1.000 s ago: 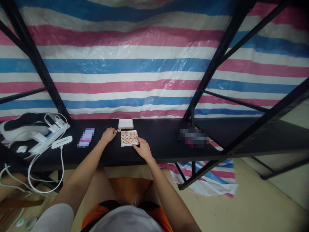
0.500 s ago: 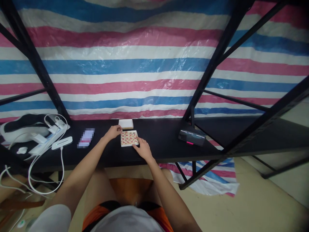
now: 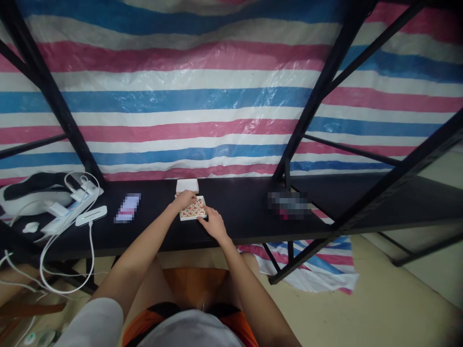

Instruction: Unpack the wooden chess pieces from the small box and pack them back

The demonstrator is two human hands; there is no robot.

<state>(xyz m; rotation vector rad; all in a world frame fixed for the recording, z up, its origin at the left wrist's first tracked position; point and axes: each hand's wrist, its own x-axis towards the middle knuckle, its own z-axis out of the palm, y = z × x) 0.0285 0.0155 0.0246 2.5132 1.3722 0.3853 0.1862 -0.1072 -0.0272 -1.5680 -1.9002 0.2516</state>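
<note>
A small white box (image 3: 198, 215) of round wooden game pieces with red marks lies on the black shelf (image 3: 238, 217). My left hand (image 3: 185, 199) hovers over the box's far left corner with its fingers curled down; what they pinch is hidden. My right hand (image 3: 213, 224) grips the box's near right corner, fingers closed on its edge. The box's white lid (image 3: 187, 185) lies just behind, against the striped tarp.
A white power strip (image 3: 68, 212) with plugs and looping cables, and a white oblong device (image 3: 91, 215), sit at the shelf's left. A blurred flat item (image 3: 127, 208) lies left of the box, a blurred dark one (image 3: 289, 205) to the right. Black frame struts (image 3: 307, 120) rise on both sides.
My left hand went from the shelf to a loose piece left of the box, then over the box's far left corner. The right hand stayed on the near right corner.
</note>
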